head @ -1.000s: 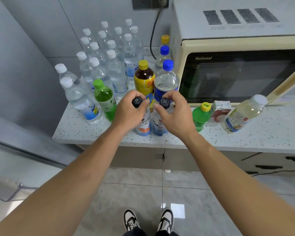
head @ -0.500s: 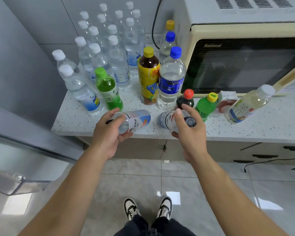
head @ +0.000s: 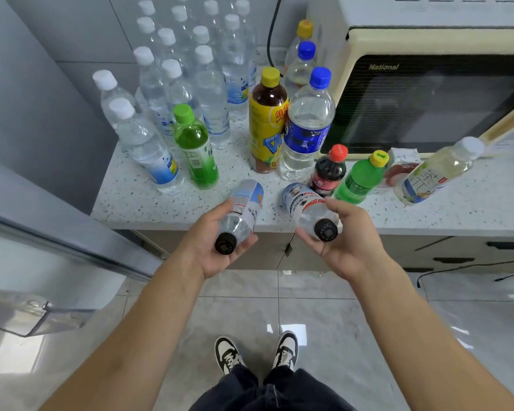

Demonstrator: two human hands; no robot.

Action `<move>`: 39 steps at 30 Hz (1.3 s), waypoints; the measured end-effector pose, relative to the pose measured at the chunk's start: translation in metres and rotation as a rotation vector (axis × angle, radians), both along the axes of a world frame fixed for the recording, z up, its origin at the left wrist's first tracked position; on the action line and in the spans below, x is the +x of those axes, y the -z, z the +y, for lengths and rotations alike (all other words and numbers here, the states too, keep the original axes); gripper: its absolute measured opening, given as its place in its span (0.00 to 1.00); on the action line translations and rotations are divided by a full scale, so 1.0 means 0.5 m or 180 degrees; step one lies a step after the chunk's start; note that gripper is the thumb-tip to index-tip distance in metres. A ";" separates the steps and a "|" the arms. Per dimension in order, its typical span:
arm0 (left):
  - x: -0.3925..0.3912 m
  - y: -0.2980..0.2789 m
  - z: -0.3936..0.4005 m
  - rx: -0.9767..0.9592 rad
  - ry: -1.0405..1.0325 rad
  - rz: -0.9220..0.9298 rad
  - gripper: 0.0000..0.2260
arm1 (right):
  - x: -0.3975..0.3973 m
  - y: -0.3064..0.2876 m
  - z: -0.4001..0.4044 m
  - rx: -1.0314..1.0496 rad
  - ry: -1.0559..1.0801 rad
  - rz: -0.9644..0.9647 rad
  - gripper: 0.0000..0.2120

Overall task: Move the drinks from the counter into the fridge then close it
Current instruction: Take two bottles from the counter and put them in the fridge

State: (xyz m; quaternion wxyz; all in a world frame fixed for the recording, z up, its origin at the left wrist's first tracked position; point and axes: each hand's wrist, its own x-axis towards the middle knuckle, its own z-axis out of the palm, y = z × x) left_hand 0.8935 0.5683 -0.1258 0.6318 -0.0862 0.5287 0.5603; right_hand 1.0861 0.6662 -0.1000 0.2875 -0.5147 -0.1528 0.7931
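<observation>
Left hand (head: 211, 247): curled round a black-capped clear bottle (head: 241, 213), held tipped over with its cap toward the person, out past the front edge of the worktop (head: 149, 200).
Right hand (head: 347, 241): curled round a second black-capped bottle (head: 307, 209), also tipped cap-first toward the person, its base over the worktop's front edge.
Drinks left standing: white-capped water bottles (head: 190, 78) crowd the back left corner; a green bottle (head: 196, 149), a yellow-labelled tea bottle (head: 266, 123) and a blue-capped bottle (head: 306, 123) stand mid-worktop; a red-capped cola (head: 328, 170), a small green bottle (head: 359, 179) and a pale tea bottle (head: 436, 173) sit before the microwave (head: 428, 96).
Fridge: its open door (head: 42, 262) shows at the left, a shelf bin (head: 33, 315) at its lower end.
Stage: probably early, two bottles lifted and many remaining.
Risk: the right-hand bottle sits just beside the cola, so swinging left carelessly could topple it into its neighbours.
Risk: both bottles are smooth and held nearly sideways; a loose hold during the turn might drop one onto the tile floor (head: 250, 315).
Risk: the door edge stands close to the left arm's path and could be knocked.
</observation>
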 end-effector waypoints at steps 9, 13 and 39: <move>-0.038 -0.039 0.040 0.0151 0.0225 0.0668 0.16 | -0.051 -0.002 0.012 0.1340 -0.0164 -0.1313 0.19; -0.047 -0.069 0.082 0.0177 0.0691 0.1743 0.13 | -0.076 -0.002 0.040 0.2788 -0.0584 -0.2548 0.11; -0.048 0.098 0.180 0.0887 0.0398 0.3469 0.35 | -0.113 0.116 0.116 0.3686 -0.0613 -0.1565 0.35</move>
